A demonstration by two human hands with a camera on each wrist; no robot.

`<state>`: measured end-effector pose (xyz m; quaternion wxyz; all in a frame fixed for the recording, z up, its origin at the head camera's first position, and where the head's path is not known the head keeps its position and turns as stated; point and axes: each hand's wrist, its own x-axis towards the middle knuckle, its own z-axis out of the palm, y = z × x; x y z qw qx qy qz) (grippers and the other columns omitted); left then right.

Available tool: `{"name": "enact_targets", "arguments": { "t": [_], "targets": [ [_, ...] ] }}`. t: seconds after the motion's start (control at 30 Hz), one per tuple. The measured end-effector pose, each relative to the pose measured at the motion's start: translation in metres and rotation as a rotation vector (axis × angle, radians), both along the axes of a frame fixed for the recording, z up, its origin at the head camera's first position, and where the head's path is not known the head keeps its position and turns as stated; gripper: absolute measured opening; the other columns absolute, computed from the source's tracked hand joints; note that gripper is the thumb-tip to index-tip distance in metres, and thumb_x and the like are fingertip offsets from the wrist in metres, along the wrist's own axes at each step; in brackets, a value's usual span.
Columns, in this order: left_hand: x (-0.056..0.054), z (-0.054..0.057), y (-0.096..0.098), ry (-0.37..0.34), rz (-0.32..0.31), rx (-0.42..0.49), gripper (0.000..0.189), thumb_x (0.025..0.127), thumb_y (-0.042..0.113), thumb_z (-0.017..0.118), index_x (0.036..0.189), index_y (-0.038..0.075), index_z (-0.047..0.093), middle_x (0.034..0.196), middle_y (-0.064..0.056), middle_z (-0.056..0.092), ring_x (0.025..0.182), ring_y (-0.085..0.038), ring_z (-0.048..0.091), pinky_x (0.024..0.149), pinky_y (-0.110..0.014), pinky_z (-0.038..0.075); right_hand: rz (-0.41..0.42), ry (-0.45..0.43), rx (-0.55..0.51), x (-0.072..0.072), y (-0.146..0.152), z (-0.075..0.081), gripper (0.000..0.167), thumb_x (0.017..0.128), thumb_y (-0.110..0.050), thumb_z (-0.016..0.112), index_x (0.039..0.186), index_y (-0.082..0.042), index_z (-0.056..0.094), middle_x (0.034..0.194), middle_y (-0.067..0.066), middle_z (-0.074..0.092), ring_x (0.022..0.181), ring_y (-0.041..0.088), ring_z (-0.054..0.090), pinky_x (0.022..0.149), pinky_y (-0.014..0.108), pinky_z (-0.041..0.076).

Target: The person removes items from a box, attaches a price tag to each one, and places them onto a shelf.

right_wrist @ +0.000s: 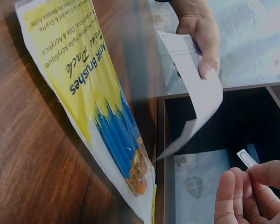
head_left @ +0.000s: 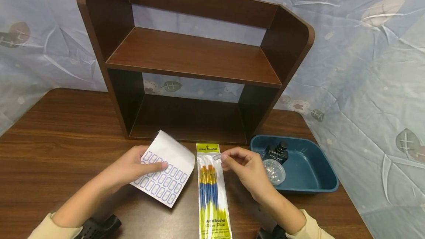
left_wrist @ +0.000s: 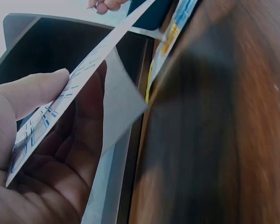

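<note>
My left hand [head_left: 141,165] holds a sheet of stickers [head_left: 162,183], thumb on the printed face and fingers behind it. Rows of small blue-bordered labels cover its lower part, and the upper part is blank white. Between thumb and fingertips, my right hand [head_left: 247,170] pinches one small label [right_wrist: 246,158]. Below that label lies a clear pack of paintbrushes [head_left: 208,191] with blue handles and yellow-green print, flat on the table. In the head view the label overlaps the pack's upper right edge; in the right wrist view it appears held up off the pack.
A dark brown two-tier shelf [head_left: 196,56] stands at the back of the wooden table [head_left: 56,132]. To the right, a blue tray [head_left: 312,165] holds a black bottle [head_left: 277,153] and a round clear container [head_left: 274,172] of small bits. A patterned cloth [head_left: 365,84] hangs behind.
</note>
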<state>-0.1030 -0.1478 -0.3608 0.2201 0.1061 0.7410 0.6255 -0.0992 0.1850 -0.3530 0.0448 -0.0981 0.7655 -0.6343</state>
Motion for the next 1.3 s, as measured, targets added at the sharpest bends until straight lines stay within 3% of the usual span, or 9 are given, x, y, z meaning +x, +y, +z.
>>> {"name": "enact_targets", "arguments": {
  "t": [0.13, 0.33, 0.53, 0.8, 1.0, 1.1, 1.3],
  "targets": [
    [0.004, -0.004, -0.010, -0.017, -0.006, -0.014, 0.045, 0.097, 0.016, 0.073, 0.125, -0.014, 0.054, 0.092, -0.014, 0.078, 0.076, -0.028, 0.080, 0.067, -0.046, 0.066, -0.003, -0.031, -0.007, 0.000, 0.000, -0.002, 0.020, 0.098, -0.011, 0.073, 0.106, 0.008, 0.072, 0.104, 0.019, 0.072, 0.080, 0.011, 0.071, 0.080, 0.030, 0.065],
    [0.008, -0.012, -0.022, -0.014, -0.022, -0.045, 0.050, 0.096, 0.015, 0.074, 0.130, -0.015, 0.053, 0.090, -0.014, 0.077, 0.073, -0.028, 0.079, 0.065, -0.044, 0.066, 0.003, -0.052, -0.014, 0.000, 0.001, -0.005, 0.020, 0.098, -0.010, 0.073, 0.106, 0.009, 0.071, 0.096, 0.005, 0.072, 0.080, 0.010, 0.071, 0.079, 0.029, 0.065],
    [0.011, -0.019, -0.030, 0.037, -0.035, -0.112, 0.049, 0.094, 0.011, 0.076, 0.129, -0.016, 0.054, 0.088, -0.015, 0.076, 0.069, -0.027, 0.078, 0.060, -0.040, 0.065, 0.008, -0.071, -0.025, 0.000, 0.003, -0.009, 0.022, 0.098, -0.011, 0.073, 0.107, 0.009, 0.070, 0.098, 0.015, 0.072, 0.080, 0.010, 0.071, 0.079, 0.028, 0.065],
    [0.014, -0.025, -0.038, 0.129, -0.033, -0.328, 0.051, 0.092, 0.019, 0.079, 0.127, -0.012, 0.058, 0.079, -0.005, 0.071, 0.063, -0.019, 0.071, 0.054, -0.032, 0.060, 0.000, -0.095, -0.039, 0.000, 0.003, -0.010, 0.022, 0.099, -0.009, 0.071, 0.108, 0.011, 0.068, 0.099, 0.019, 0.071, 0.080, 0.010, 0.071, 0.078, 0.028, 0.065],
    [0.012, -0.026, -0.037, 0.247, 0.033, -0.574, 0.063, 0.087, 0.027, 0.085, 0.129, -0.012, 0.057, 0.084, -0.004, 0.065, 0.070, -0.015, 0.063, 0.060, -0.031, 0.054, -0.009, -0.109, -0.035, 0.000, 0.003, -0.012, 0.022, 0.099, -0.009, 0.071, 0.109, 0.011, 0.068, 0.099, 0.019, 0.071, 0.080, 0.011, 0.071, 0.079, 0.027, 0.064],
    [0.010, -0.025, -0.035, 0.267, 0.060, -0.679, 0.064, 0.084, 0.030, 0.088, 0.123, -0.010, 0.057, 0.086, -0.006, 0.063, 0.074, -0.016, 0.059, 0.063, -0.032, 0.051, -0.021, -0.120, -0.031, 0.000, 0.003, -0.012, 0.022, 0.099, -0.009, 0.071, 0.108, 0.010, 0.068, 0.101, 0.021, 0.071, 0.080, 0.011, 0.071, 0.079, 0.027, 0.064],
    [0.010, -0.025, -0.035, 0.283, 0.079, -0.778, 0.064, 0.082, 0.033, 0.089, 0.118, -0.008, 0.058, 0.086, -0.007, 0.061, 0.077, -0.019, 0.057, 0.065, -0.034, 0.049, -0.029, -0.140, -0.022, 0.000, 0.001, -0.012, 0.022, 0.098, -0.010, 0.072, 0.109, 0.009, 0.069, 0.102, 0.020, 0.071, 0.081, 0.013, 0.072, 0.079, 0.027, 0.064]
  ]
}}
